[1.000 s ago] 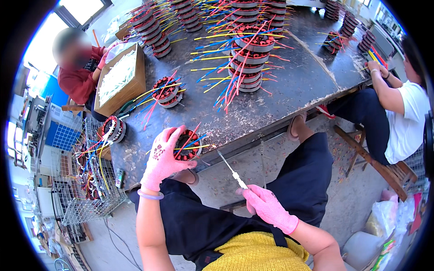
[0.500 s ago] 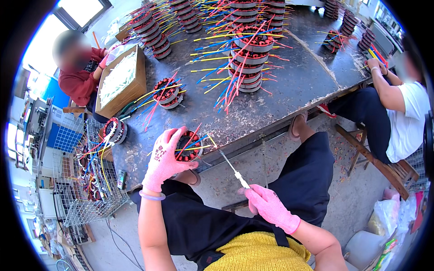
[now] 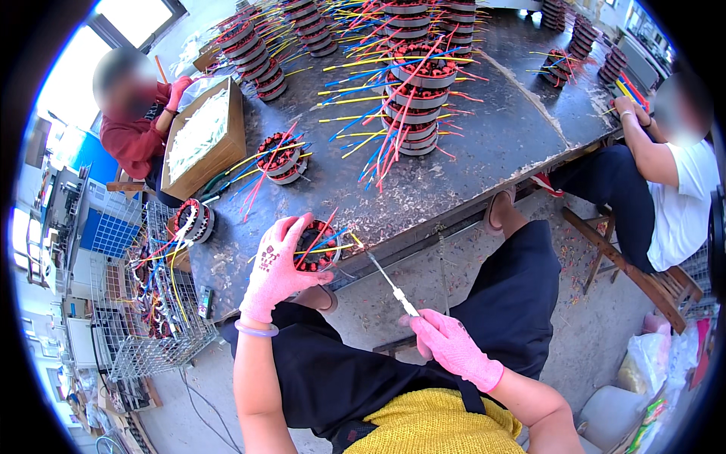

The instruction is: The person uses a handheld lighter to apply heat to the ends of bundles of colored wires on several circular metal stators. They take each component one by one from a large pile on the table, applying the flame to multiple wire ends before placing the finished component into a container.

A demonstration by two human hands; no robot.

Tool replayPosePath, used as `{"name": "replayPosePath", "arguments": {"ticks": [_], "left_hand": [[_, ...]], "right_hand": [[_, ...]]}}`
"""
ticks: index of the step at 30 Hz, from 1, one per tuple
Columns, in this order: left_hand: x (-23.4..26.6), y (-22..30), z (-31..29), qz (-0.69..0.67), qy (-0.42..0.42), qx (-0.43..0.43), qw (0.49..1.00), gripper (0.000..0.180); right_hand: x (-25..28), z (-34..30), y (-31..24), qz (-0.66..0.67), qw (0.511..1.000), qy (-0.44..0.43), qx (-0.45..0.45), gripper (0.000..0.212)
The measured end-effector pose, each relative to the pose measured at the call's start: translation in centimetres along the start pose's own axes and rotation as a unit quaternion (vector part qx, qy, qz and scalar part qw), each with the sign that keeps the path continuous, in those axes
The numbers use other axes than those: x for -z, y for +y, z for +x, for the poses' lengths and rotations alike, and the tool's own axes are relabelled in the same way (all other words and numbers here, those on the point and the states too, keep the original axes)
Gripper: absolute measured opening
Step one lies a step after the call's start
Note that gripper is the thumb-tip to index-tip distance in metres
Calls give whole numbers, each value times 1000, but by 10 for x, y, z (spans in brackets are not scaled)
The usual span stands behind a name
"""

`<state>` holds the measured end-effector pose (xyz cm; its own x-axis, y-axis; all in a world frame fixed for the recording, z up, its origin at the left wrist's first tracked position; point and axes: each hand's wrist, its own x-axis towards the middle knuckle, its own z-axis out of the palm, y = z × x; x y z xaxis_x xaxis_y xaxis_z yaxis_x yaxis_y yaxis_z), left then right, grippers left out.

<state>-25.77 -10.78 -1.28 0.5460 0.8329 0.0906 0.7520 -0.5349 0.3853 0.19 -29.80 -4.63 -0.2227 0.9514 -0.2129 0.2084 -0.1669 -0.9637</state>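
One hand, your right hand point(image 3: 460, 349), is closed around a thin tool point(image 3: 406, 303) with a white part and a long metal tip. The tip is by the end of a yellow wire point(image 3: 336, 247); I cannot tell if they touch. Your left hand point(image 3: 278, 271) is spread wide and holds the left side of a round ring point(image 3: 316, 246), at the near edge of the dark table point(image 3: 499, 121). Red, blue and yellow wires poke out of it. Farther off sits a second ring point(image 3: 281, 159) with wires. Beyond that stand an open box point(image 3: 228, 144) and a tall stack of rings point(image 3: 420, 113).
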Motion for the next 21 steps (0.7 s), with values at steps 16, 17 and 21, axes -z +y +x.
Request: {"name": "replayPosePath", "arguments": {"ticks": [16, 17, 21], "left_hand": [[-1, -2, 0, 1, -1, 1, 1000, 101], [-1, -2, 0, 0, 0, -2, 1000, 101], [-3, -3, 1, -4, 2, -8, 1000, 101]], "right_hand": [[0, 4, -11, 124, 984, 12, -129, 25], [-1, 3, -8, 123, 986, 19, -110, 28], [-4, 2, -1, 130, 987, 32, -88, 34]]}}
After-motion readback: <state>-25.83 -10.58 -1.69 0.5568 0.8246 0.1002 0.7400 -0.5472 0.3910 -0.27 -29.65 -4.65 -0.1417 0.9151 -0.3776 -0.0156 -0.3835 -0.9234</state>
